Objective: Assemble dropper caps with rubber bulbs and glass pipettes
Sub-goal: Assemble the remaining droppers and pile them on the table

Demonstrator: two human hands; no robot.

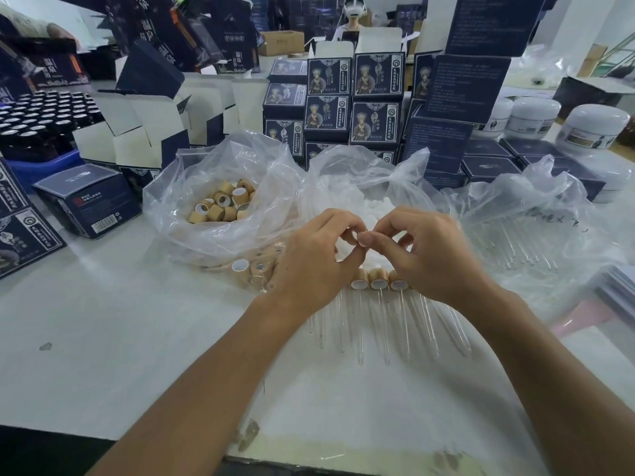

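My left hand point(318, 257) and my right hand point(431, 254) meet above the table's middle, fingertips pinching one small pale part point(354, 235) between them; I cannot tell whether it is a cap or a bulb. Below the hands lies a row of assembled droppers point(378, 283), bamboo-coloured caps with glass pipettes pointing toward me. A clear bag of bamboo caps point(223, 204) sits at the left. Behind the hands is a bag of white rubber bulbs point(371, 207). A bag of glass pipettes point(522, 245) lies at the right.
Dark blue product boxes point(343, 108) are stacked behind the bags and at the left. White jars point(591, 128) stand at the far right, dark bottles point(41, 115) at the far left. Loose caps point(240, 266) lie by my left wrist. A person sits beyond the boxes.
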